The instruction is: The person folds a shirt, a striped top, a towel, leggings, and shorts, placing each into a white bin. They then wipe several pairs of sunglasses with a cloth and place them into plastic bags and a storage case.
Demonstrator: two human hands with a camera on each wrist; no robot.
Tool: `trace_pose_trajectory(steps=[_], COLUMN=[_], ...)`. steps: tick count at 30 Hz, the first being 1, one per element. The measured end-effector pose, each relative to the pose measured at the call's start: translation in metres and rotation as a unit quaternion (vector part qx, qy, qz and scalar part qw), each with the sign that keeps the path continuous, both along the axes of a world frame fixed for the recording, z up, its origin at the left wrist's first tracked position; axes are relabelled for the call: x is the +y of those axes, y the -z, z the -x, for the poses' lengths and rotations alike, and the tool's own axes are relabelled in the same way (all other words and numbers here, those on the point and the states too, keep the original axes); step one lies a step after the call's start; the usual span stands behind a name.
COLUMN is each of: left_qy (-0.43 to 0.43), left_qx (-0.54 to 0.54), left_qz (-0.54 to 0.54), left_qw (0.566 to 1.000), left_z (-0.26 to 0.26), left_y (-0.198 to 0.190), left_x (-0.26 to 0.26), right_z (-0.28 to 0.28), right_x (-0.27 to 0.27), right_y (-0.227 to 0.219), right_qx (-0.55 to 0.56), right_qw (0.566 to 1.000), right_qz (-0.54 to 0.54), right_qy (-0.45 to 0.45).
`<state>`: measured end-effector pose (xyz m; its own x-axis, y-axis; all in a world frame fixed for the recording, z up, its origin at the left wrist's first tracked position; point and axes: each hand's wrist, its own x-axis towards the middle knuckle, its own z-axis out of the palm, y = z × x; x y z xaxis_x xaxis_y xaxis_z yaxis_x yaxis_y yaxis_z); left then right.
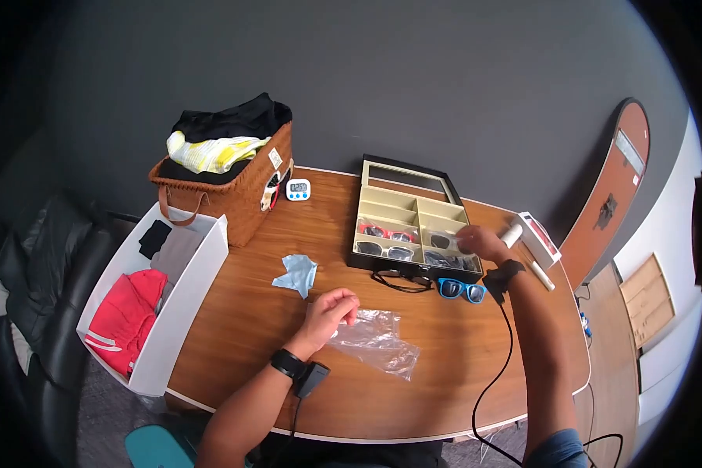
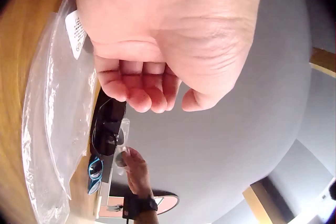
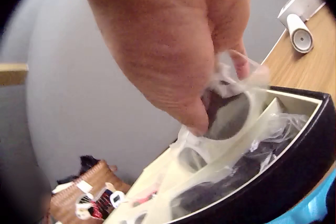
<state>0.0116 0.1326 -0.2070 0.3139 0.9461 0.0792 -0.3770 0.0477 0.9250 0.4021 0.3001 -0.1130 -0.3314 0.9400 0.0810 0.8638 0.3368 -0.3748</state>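
Note:
The right hand [image 1: 483, 243] pinches a pair of dark-lensed sunglasses [image 3: 231, 119] in a clear plastic sleeve, at a compartment on the right side of the black display case [image 1: 476, 276]. Other bagged glasses lie in the compartment in front of it. Red-framed glasses [image 1: 386, 233] and white-framed sunglasses [image 1: 384, 250] sit in the case's left compartments. The left hand [image 1: 327, 318], its fingers loosely curled and holding nothing, rests beside an empty clear bag [image 1: 382, 351] with a white label [image 2: 76, 34]. Blue sunglasses [image 1: 461, 290] and black-framed glasses [image 1: 402, 282] lie before the case.
A light blue cloth [image 1: 296, 274] and a timer [image 1: 298, 189] lie on the table [image 1: 273, 359]. At the left stand a wicker basket [image 1: 246, 204] of clothes and a white box [image 1: 191, 327]. A white box, a white cylinder and an oval mirror [image 1: 612, 183] are at the right.

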Motion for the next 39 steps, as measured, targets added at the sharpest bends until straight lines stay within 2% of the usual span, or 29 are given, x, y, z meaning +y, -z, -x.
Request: trace_pose_trajectory(steps=[1,2,5,9,11,12,14,18,20,21,26,30,33,35,36,37,39], left_qy=[-0.004,-0.005,0.000,0.006,0.008,0.008,0.011,0.015,0.014,0.014,0.017,0.020,0.013,0.014,-0.019,-0.052,-0.169], left_qx=[0.006,0.004,-0.006,-0.008,-0.018,-0.014,-0.010,-0.016,-0.018,-0.001,-0.011,-0.009,-0.013,-0.017,-0.029,-0.041,0.030], left_qz=[0.001,0.002,-0.002,-0.005,0.001,-0.006,-0.014,-0.009,-0.008,-0.015,-0.019,-0.023,-0.020,-0.015,-0.016,-0.016,-0.068], left_qw=[1.000,1.000,1.000,1.000,1.000,1.000,1.000,1.000,1.000,1.000,1.000,1.000,1.000,1.000,0.999,0.998,0.983], left_z=[-0.001,-0.002,-0.002,-0.002,-0.001,-0.002,-0.002,-0.003,-0.001,0.000,-0.001,-0.002,0.001,0.003,0.006,0.010,0.020], left_y=[-0.002,-0.003,-0.005,-0.008,-0.007,-0.007,-0.008,-0.009,-0.008,-0.008,-0.005,-0.006,-0.004,-0.004,-0.005,-0.007,0.004], left_x=[0.000,0.000,-0.002,-0.002,-0.002,-0.002,-0.002,-0.003,-0.003,-0.002,-0.002,-0.001,0.000,0.002,0.005,0.008,0.021], right_z=[0.002,0.006,0.017,0.023,0.027,0.027,0.032,0.036,0.036,0.033,0.023,0.030,0.033,0.035,0.036,0.048,0.087], right_x=[0.005,0.009,0.024,0.037,0.036,0.035,0.029,0.032,0.036,0.037,0.045,0.040,0.037,0.026,0.016,-0.002,-0.035], right_y=[0.001,0.004,0.014,0.030,0.026,0.023,0.009,0.008,0.013,0.015,0.010,0.024,0.038,0.031,0.027,0.019,-0.003], right_qx=[-0.092,-0.112,-0.176,-0.213,-0.177,-0.178,-0.163,-0.174,-0.287,-0.287,-0.203,-0.274,-0.255,-0.200,-0.163,-0.164,-0.011], right_qw=[0.996,0.993,0.984,0.976,0.983,0.983,0.983,0.982,0.957,0.957,0.979,0.962,0.967,0.980,0.985,0.985,0.995], right_qz=[-0.003,-0.006,-0.038,-0.039,-0.007,-0.005,0.080,0.075,0.050,0.050,0.029,-0.015,-0.015,0.007,-0.056,-0.050,-0.096], right_qy=[-0.004,0.021,0.003,0.020,-0.047,-0.048,-0.009,0.006,-0.001,-0.003,-0.009,-0.004,0.000,0.019,0.004,0.006,-0.008])
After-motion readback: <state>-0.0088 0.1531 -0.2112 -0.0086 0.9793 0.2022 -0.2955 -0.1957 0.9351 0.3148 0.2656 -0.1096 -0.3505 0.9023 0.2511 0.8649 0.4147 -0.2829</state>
